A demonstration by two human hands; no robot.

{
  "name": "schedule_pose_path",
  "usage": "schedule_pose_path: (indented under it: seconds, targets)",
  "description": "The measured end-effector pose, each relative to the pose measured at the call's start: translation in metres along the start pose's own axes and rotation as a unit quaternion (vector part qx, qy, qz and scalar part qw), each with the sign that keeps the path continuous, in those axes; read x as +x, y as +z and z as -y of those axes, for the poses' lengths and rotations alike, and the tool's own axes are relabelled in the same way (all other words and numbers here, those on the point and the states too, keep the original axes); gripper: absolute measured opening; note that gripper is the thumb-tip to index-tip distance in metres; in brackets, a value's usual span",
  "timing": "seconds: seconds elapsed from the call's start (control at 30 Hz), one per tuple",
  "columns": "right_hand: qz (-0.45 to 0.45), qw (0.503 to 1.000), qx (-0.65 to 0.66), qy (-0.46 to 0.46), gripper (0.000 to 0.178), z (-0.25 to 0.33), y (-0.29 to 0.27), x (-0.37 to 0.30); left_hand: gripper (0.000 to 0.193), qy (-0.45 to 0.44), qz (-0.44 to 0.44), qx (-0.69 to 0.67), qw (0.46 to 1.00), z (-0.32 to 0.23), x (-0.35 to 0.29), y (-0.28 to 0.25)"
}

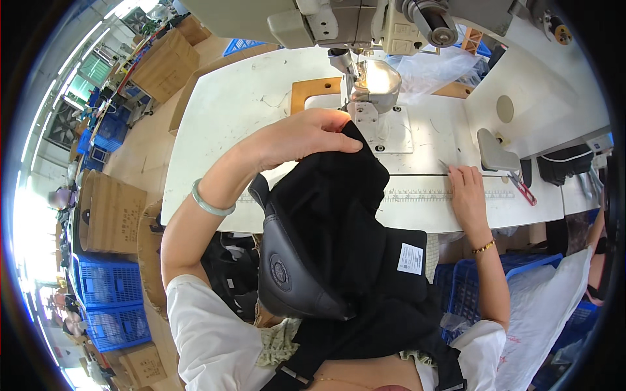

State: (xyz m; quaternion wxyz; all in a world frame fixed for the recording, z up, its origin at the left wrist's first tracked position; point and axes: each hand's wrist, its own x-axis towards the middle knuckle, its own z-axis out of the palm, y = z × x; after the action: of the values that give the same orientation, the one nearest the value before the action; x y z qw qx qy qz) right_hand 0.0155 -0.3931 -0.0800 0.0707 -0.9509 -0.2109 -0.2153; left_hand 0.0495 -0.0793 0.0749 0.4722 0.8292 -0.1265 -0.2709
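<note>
My left hand (pixel 306 138) pinches the top edge of a black fabric piece (pixel 345 202), with the thumb on it, right beside the presser foot area of a sewing machine (pixel 368 111). The piece hangs over the table's front edge onto my lap. A smooth dark panel with a round emblem (pixel 280 272) is on its left, and a white label (pixel 410 259) on its right. My right hand (pixel 466 189) rests on the table with its fingers closed on a thin pointed metal tool (pixel 443 163); most of the tool is hidden by the fingers.
A ruler strip (pixel 417 195) runs along the white table (pixel 222 117). Red-handled snips (pixel 523 190) lie right of my right hand. A lit lamp (pixel 380 78) glows by the needle. Blue crates (pixel 111 280) and cardboard boxes (pixel 112 212) stand at the left; another blue crate (pixel 466 293) is below right.
</note>
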Motion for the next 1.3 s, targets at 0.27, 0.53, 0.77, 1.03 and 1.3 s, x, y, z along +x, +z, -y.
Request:
schedule_pose_path:
  seconds: [0.27,0.53,0.77,1.03,1.3]
  targets:
    - [0.039,0.913,0.378,0.152,0.023,0.058,-0.071,0.046,0.021,-0.008,0.006,0.018,1.0,0.001,0.005,0.0]
    - [-0.013,0.978,0.17,-0.123,0.033,0.083,-0.097,0.079,0.021,-0.006,-0.004,0.017,1.0,0.006,0.01,0.0]
    - [-0.004,0.963,0.171,-0.209,0.027,0.084,-0.096,0.101,0.021,0.006,0.013,-0.004,1.0,0.007,0.012,0.002]
    - [0.022,0.955,0.198,-0.219,0.021,0.082,-0.098,0.108,0.02,0.053,-0.011,-0.038,0.998,0.013,0.013,0.003]
    - [-0.011,0.956,0.258,-0.136,0.019,0.079,-0.092,0.105,0.019,0.051,-0.011,-0.042,0.998,0.012,0.011,0.001]
